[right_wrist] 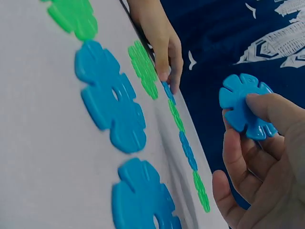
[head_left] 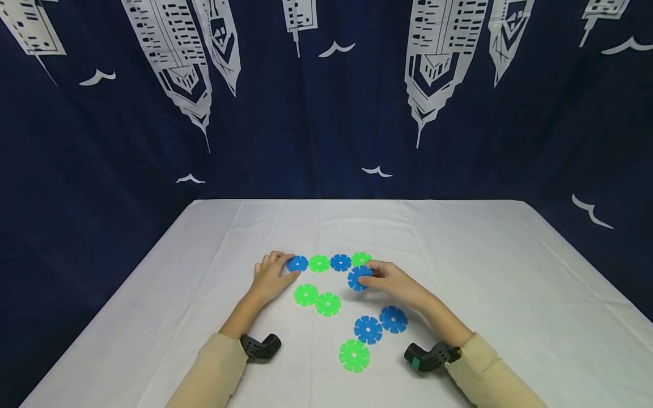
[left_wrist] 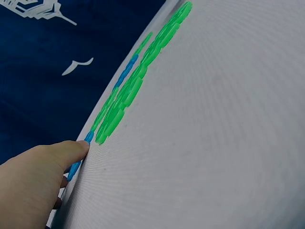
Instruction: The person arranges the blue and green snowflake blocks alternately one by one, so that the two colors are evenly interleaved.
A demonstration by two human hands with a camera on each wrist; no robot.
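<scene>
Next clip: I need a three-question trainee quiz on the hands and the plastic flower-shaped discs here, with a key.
1. True or false: the right hand holds a blue flower-shaped plastic disc lifted off the white tablecloth.
2. Which disc does the left hand touch?
A. the blue disc at the left end of the far row
B. the green disc nearest the camera
C. a red disc
3. Fill in: the far row of four discs alternates blue and ____.

Key:
1. True; the right wrist view shows it pinched in the fingers, clear of the cloth.
2. A
3. green; from the left blue, green, blue, green.
</scene>
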